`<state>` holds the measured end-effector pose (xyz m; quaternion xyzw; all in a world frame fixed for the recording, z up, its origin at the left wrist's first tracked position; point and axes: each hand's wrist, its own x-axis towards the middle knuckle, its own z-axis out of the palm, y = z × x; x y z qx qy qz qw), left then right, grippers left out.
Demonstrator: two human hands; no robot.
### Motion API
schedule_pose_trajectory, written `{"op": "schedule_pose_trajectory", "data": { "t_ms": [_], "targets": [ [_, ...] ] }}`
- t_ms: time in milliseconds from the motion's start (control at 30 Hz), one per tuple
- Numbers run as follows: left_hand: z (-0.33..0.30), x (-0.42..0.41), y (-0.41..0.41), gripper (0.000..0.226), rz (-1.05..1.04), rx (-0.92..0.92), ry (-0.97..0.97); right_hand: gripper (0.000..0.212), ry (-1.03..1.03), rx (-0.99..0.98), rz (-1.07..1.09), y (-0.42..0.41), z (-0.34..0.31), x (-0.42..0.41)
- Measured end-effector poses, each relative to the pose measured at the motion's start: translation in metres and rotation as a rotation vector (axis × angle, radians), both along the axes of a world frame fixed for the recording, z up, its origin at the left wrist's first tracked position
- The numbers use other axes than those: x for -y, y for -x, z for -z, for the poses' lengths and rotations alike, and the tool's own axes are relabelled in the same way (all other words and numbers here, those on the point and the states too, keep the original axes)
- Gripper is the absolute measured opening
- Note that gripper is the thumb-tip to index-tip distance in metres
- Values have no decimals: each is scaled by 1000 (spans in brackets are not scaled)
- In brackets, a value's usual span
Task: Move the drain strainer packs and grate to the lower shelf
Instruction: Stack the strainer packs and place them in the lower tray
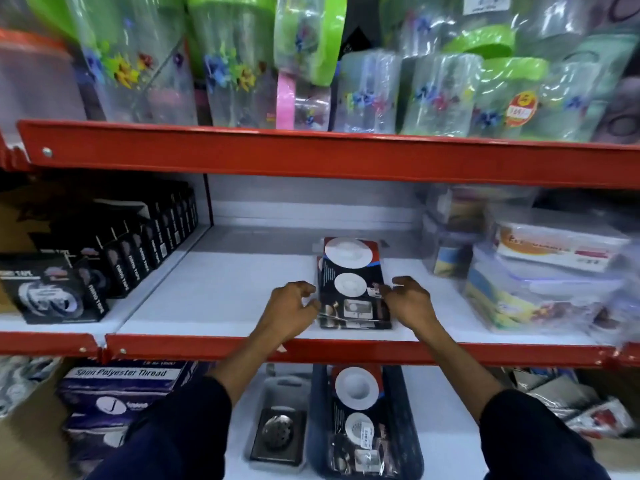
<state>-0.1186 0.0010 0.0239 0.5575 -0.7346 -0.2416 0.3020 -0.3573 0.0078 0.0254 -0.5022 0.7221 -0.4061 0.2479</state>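
We judge the job partly done. In the lower centre of the frame, on the lower shelf (450,386), a drain strainer pack (358,410) already lies in a dark blue basket (318,427), and the metal grate (278,433) sits in a grey tray (273,382) just left of it. What is left, as far as we see, is the stack of packs (351,282) lying flat on the white middle shelf (221,289) at the centre of the frame.

Our left hand (291,308) curls at the stack's left edge and our right hand (408,299) at its right edge; the fingers touch or nearly touch the wrapping, but motion blur keeps us from telling whether either grip has closed on it. How many packs the stack holds we cannot tell. They need lifting down into the basket below.
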Motion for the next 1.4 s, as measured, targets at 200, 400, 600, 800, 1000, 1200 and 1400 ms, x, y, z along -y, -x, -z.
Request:
{"op": "schedule_pose_trajectory", "data": {
  "t_ms": [200,400,600,800,1000,1200,1400],
  "targets": [
    [6,11,21,34,-74,-43,-32,44,-35,241,49,11,9,8],
    [-6,11,18,51,-146,-395,-173,48,15,493,5,20,-3,3],
    [-34,-32,-2,38,25,-538,-409,42,-26,728,-250,35,-31,-50],
    [-17,-82,-20,27,160,-498,-562,36,-122,691,-447,48,-6,-111],
    [50,-118,-20,31,218,-356,-683,27,-326,571,-441,53,60,-152],
    [136,-134,-15,36,206,-247,-814,24,-527,582,-383,50,123,-181],
    [202,-156,-8,27,176,-242,-1007,24,-674,596,-307,50,188,-207]
  ]
}}
